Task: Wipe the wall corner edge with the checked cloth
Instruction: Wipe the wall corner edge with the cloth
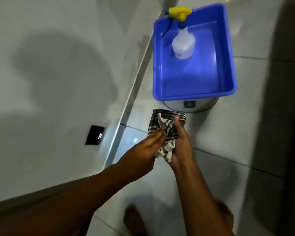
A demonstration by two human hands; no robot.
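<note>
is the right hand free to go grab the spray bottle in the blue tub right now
Probably not yet. The right hand is closed on the checked cloth, shared with the left hand. The path to the spray bottle in the blue tub looks open, though.

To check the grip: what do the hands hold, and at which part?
Both hold the checked cloth: right hand clasps its bunched middle, left hand pinches its left side.

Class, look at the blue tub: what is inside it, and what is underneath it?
Inside the blue tub stands one white spray bottle with a yellow trigger. Beneath it, a round metallic object shows only at the near edge; the tub covers the rest.
</note>
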